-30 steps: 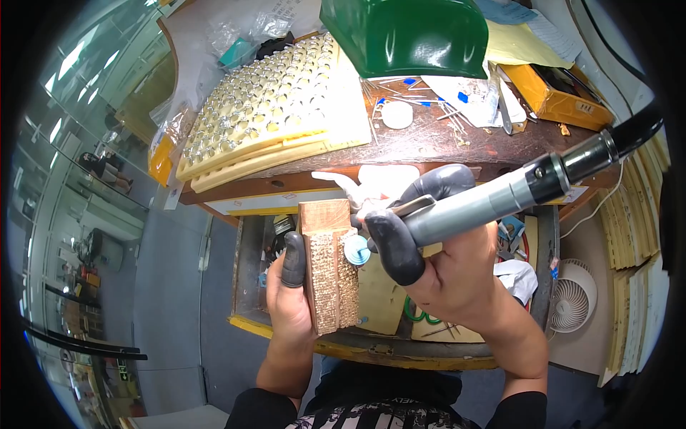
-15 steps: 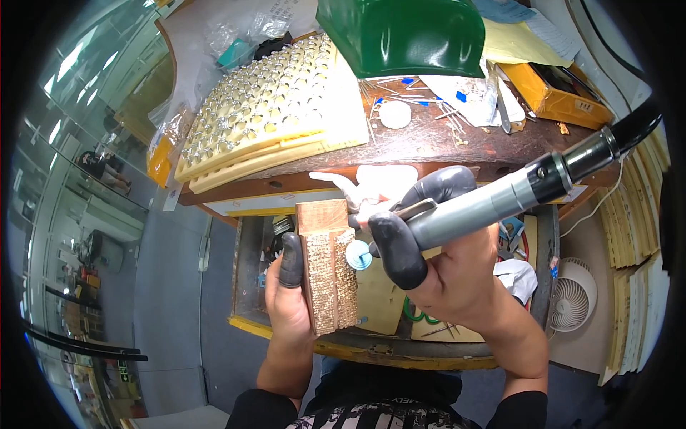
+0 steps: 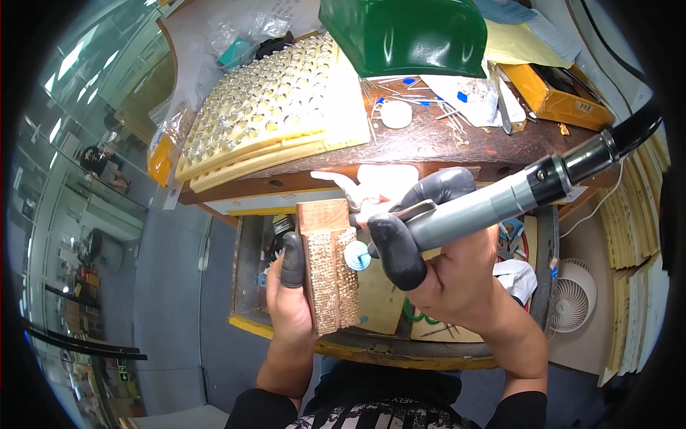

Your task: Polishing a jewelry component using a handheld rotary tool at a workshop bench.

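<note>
Glass panels (image 3: 132, 93) gleamed along the left, strip lights (image 3: 71, 58) blazed, and grey floor (image 3: 221, 307) stretched beneath the wooden workbench (image 3: 414, 146)!

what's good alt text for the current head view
A person's right hand holds a grey cylindrical handpiece with a round blue tip beside a brown wooden block with bumpy golden sides held in their left hand. Beyond is a yellow tray of shiny round pieces.

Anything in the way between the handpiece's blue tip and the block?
Nothing visible. The right hand holds the grey handpiece, its blue tip at the right side of the block; the left hand grips it from the left. Can't tell whether the tip touches.
</note>
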A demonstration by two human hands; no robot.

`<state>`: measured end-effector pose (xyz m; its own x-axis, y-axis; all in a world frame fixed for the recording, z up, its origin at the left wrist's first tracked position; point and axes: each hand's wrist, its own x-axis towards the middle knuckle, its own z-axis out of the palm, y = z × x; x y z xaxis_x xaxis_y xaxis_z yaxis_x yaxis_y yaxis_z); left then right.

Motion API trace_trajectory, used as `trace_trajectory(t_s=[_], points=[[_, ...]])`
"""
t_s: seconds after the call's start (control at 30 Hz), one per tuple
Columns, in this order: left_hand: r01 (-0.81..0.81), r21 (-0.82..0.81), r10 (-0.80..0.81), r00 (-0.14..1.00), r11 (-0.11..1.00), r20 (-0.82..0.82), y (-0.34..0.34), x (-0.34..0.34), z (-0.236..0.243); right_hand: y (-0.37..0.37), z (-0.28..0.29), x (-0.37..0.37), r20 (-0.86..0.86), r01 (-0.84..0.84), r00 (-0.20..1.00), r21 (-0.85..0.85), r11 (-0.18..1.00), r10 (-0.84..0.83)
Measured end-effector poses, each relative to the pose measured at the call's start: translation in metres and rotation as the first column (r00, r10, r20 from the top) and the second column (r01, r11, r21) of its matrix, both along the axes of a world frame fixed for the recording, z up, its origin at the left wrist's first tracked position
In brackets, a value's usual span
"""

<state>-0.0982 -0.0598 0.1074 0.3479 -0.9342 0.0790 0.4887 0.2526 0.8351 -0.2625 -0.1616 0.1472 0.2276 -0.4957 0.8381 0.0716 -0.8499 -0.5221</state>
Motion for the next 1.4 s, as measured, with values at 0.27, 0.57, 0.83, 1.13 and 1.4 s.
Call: trace_trajectory(t_s=[0.27,0.57,0.83,1.13,1.4], points=[[-0.059,0.018,0.058,0.998,0.998,0.026,-0.002,-0.009,0.008,0.002,0.002,0.0,-0.01,0.0,1.0,0.006,1.0,0.001],[-0.064,0.033,0.062,0.997,0.997,0.051,0.0,-0.008,0.008,0.003,0.004,-0.001,-0.013,-0.004,1.0,0.014,1.0,0.004],[-0.069,0.027,0.067,0.996,0.997,0.066,-0.002,-0.011,0.011,0.005,0.004,-0.001,-0.013,-0.018,1.0,0.057,0.998,0.019],[-0.066,0.024,0.064,0.995,0.998,0.079,-0.003,-0.012,0.012,0.004,0.004,-0.001,-0.015,-0.033,0.999,0.063,0.997,0.034],[-0.065,0.017,0.063,0.995,0.998,0.077,-0.002,-0.012,0.011,0.004,0.005,-0.001,-0.025,-0.031,0.999,0.065,0.997,0.033]])
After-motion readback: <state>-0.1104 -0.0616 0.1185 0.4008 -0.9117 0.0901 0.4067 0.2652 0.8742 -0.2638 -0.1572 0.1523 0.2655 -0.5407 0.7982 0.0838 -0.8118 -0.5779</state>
